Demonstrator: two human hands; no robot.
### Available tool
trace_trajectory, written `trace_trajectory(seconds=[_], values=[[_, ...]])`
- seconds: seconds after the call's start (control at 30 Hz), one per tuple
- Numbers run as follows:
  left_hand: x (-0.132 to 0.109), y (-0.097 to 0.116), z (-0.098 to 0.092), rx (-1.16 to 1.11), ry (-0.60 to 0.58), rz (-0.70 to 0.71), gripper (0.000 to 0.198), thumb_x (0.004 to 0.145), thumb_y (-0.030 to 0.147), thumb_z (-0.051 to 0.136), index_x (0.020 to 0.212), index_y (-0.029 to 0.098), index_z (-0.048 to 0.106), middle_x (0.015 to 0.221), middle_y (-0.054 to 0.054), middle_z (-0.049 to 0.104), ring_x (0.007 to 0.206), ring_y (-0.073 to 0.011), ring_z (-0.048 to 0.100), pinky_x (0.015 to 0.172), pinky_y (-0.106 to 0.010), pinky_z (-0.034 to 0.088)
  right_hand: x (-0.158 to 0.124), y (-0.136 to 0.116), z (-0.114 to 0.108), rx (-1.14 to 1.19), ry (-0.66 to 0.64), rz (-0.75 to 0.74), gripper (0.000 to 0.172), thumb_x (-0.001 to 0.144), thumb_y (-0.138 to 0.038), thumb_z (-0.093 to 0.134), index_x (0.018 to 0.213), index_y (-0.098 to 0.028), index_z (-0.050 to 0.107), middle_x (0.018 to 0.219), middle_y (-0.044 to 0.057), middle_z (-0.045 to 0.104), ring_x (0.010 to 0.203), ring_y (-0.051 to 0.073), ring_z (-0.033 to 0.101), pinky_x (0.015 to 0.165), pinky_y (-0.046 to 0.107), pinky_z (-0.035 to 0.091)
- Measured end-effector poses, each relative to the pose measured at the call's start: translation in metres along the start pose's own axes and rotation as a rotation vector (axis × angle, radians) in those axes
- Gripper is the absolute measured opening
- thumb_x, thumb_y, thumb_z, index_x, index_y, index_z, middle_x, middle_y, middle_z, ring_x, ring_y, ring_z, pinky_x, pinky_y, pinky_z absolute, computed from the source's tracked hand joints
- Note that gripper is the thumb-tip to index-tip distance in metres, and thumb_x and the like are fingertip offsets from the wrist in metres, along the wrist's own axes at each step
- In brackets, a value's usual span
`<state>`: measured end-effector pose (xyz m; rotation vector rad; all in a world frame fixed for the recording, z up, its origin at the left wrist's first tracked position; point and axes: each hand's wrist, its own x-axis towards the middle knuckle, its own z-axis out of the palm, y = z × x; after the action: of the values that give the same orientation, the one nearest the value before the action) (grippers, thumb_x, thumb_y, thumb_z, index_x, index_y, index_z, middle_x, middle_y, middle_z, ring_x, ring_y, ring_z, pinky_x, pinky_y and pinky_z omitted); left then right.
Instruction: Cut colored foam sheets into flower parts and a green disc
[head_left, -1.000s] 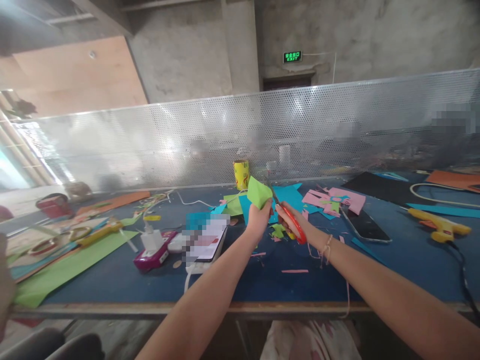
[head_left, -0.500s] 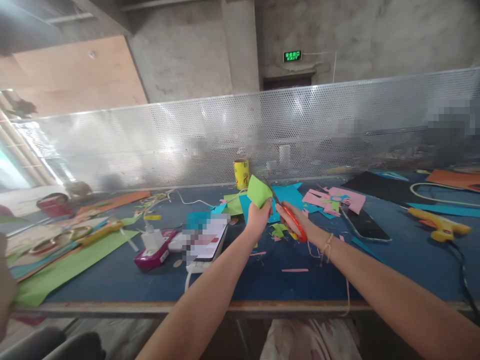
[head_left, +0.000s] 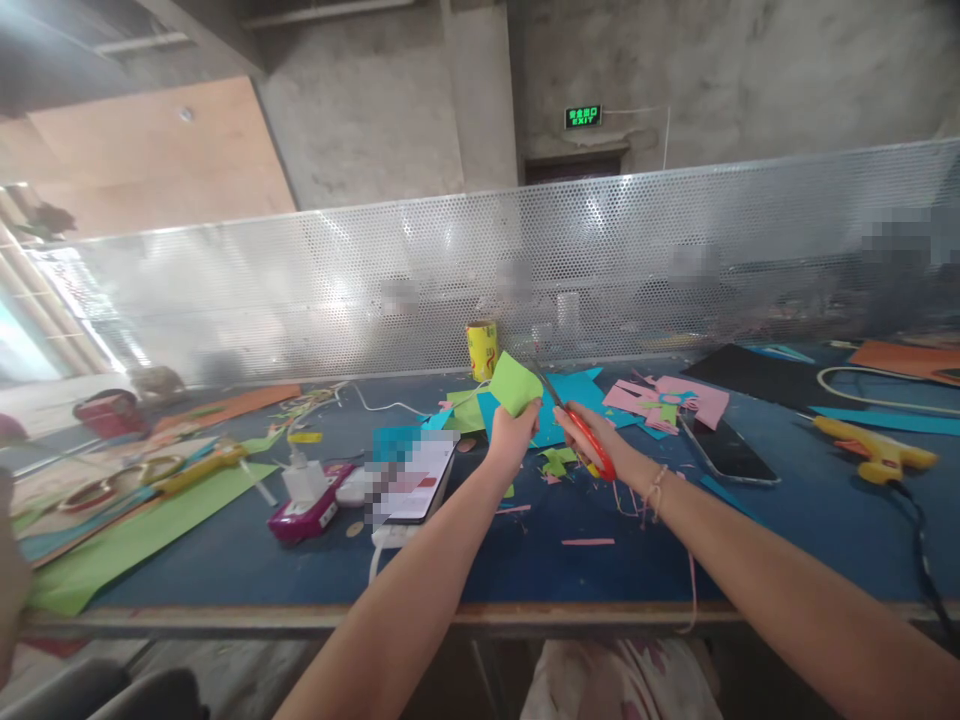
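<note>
Pinched in my left hand [head_left: 516, 436] is a small piece of light green paper [head_left: 515, 384], raised over the middle of the table. My right hand [head_left: 600, 440] is closed round the red-orange handles of a pair of scissors [head_left: 592, 440]. The blades point up and left, close to the paper's right edge; whether they touch it I cannot tell. Under and behind both hands lies bright blue paper [head_left: 574, 392]. Green scraps [head_left: 556, 461] lie below the scissors, and cut pink paper [head_left: 701, 398] is to their right.
A phone [head_left: 731, 450] and a yellow glue gun [head_left: 877, 450] lie at right. Left of my arm are another phone [head_left: 420, 485], a purple power strip [head_left: 311, 515] and green sheets [head_left: 157, 525]. A yellow roll [head_left: 482, 350] stands before the perforated metal screen [head_left: 360, 290].
The scissors have shifted slightly, and their blades now show more plainly beside the green paper. My left hand still holds the paper in nearly the same place.
</note>
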<state>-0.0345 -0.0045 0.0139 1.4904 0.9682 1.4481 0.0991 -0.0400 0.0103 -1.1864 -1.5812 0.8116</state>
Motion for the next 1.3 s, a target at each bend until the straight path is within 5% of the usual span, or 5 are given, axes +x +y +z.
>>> trace_trajectory(seconds=[0.67,1.3], values=[[-0.005,0.003,0.002,-0.041,-0.052,-0.016,0.033,0.068,0.033,0.056,0.043,0.018,0.039,0.038,0.005,0.035,0.037,-0.006,0.032,0.042,-0.022,0.026,0.004,0.008,0.002,0.115,-0.046,0.048,0.046,0.071,-0.066,0.045,0.067,-0.02,0.04,0.05,-0.006,0.04,0.037,0.006,0.034,0.032,0.019,0.029],[-0.001,0.003,0.0,-0.174,-0.003,-0.086,0.027,0.063,0.032,0.06,0.048,0.016,0.045,0.037,0.006,0.034,0.035,-0.0049,0.03,0.04,-0.022,0.024,0.003,0.002,-0.006,-0.161,-0.012,-0.051,0.041,0.078,-0.061,0.037,0.07,-0.021,0.042,0.047,-0.005,0.043,0.037,0.01,0.04,0.037,0.022,0.031]])
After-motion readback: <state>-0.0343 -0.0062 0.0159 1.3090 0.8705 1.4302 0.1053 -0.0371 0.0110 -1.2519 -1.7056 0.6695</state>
